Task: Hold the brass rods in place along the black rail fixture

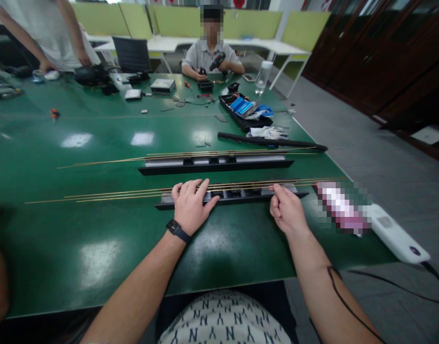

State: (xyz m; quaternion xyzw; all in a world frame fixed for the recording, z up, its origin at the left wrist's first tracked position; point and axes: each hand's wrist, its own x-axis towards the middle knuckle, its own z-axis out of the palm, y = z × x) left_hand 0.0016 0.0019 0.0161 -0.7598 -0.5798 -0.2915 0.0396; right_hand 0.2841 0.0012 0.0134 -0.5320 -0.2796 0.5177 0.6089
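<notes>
Loosely splayed left hand (191, 203) (over rods (241, 187))

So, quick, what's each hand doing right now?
Left hand: open, laid over the thin golden rods.
Right hand: closed, pinching at those rods; how many is unclear.

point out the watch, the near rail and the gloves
near rail (241, 200), head view: its dark front wall
watch (173, 226), head view: its dark face
gloves (268, 133), head view: their pale fabric

Forearms (140, 286) reach forward, hands apart.
Left hand (191, 206) palm down, fingers (184, 188) spread, thumb (211, 204) to their right; right hand (289, 209) curled, wrist (297, 230) behind its bent fingers.
</notes>
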